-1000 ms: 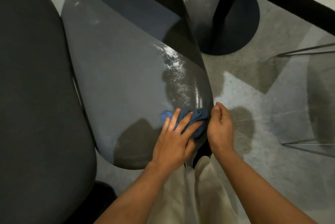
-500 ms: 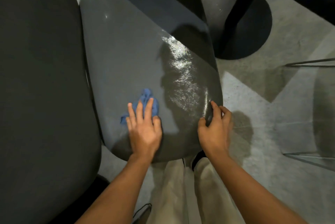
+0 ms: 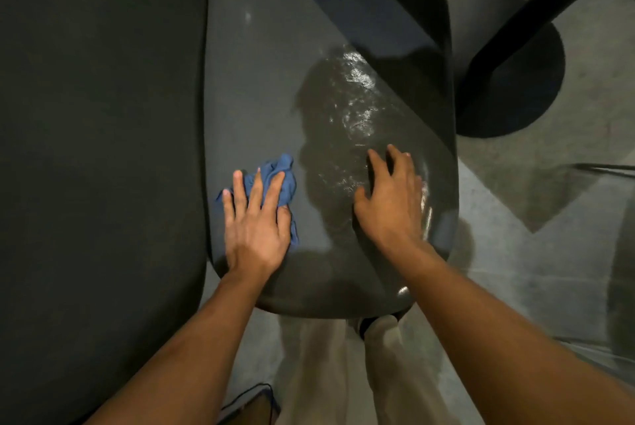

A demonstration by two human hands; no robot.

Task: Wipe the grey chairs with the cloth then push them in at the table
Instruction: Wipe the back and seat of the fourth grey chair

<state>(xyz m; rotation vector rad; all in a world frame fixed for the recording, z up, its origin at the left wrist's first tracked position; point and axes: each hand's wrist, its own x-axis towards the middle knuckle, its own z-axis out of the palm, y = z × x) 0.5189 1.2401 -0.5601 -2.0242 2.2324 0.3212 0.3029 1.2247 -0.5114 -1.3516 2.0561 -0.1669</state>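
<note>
Now | left hand (image 3: pixel 256 225) flat on cloth (image 3: pixel 278 177) | right hand (image 3: pixel 391 197) spread on chair (image 3: pixel 275 81)

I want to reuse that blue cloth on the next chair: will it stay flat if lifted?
Probably not. The blue cloth lies crumpled in folds under the left hand, so it looks soft and floppy. It likely weighs little and would droop. On the glossy grey chair seat it probably slides easily.
</note>
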